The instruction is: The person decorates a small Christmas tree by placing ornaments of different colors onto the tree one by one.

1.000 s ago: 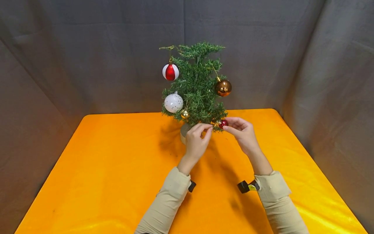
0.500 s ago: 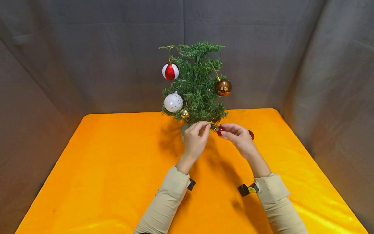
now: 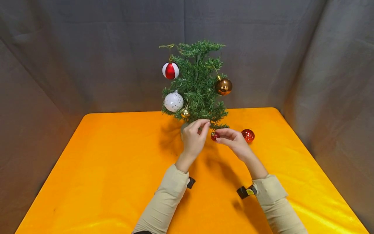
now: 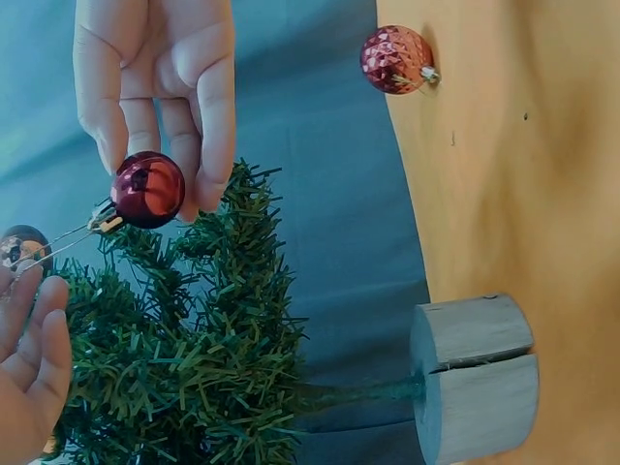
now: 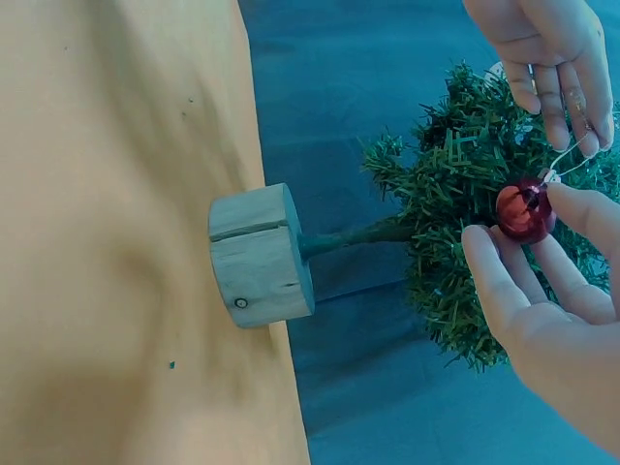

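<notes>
In the head view my right hand [image 3: 237,145] holds a small shiny dark red bauble [image 3: 214,136] with fingertips and thumb, in front of the tree's lower right branches. My left hand [image 3: 193,138] pinches the end of the bauble's thin string loop. That string [image 4: 70,233] is drawn taut from the gold cap in the left wrist view. Behind both hands stands the small green Christmas tree [image 3: 198,84], its round wooden base [image 5: 260,257] plain in the right wrist view. The left fingertips partly hide that base in the head view.
On the tree hang a red-and-white bauble [image 3: 170,71], a white speckled bauble [image 3: 173,101], a small gold bauble [image 3: 185,112] and a copper bauble [image 3: 224,86]. A textured red bauble [image 3: 248,136] lies on the orange tabletop [image 3: 117,169] right of the tree. Grey cloth walls surround the table.
The right hand has moved left and down with the small red bauble, away from the lower right branch. This uncovers the textured red bauble on the table. The left hand has shifted slightly left.
</notes>
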Demonstrator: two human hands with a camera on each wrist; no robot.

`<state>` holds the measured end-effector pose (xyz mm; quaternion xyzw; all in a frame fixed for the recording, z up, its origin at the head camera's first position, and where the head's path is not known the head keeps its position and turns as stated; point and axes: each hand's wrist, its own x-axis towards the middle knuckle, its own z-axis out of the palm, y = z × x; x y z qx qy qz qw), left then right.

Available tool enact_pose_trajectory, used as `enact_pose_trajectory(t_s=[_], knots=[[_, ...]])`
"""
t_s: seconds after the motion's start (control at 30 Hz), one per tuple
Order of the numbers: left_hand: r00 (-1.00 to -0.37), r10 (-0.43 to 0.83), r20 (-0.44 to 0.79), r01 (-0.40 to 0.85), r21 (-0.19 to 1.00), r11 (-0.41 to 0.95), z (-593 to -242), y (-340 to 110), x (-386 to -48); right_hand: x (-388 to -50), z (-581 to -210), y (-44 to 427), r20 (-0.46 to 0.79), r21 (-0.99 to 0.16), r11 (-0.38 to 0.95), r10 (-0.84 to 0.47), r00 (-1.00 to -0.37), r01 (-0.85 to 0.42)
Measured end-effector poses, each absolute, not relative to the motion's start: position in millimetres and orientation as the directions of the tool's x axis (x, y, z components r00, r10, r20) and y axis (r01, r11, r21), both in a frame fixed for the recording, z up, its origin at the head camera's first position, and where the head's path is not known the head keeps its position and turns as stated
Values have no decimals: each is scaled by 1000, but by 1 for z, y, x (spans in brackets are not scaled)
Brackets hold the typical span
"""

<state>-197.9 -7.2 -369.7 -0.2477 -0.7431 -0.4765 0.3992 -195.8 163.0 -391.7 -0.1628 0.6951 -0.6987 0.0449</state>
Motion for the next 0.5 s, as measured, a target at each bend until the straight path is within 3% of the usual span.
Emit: enact_pose_trajectory(t_s=[0.2,0.37,0.5], knots=[[-555,-16,832,744,505,437,-368,-8,-199,-197,-388,160,221,-970,24,-328,-918,-242],[-554,-17,832,746,505,434,-366,-10,-200,-196,-373,151,315,-933,91,-262,-912,-349],[-560,-9,828,745,508,432,-363,-11,-200,-190,-352,137,432,-865,168,-228,-872,-473]])
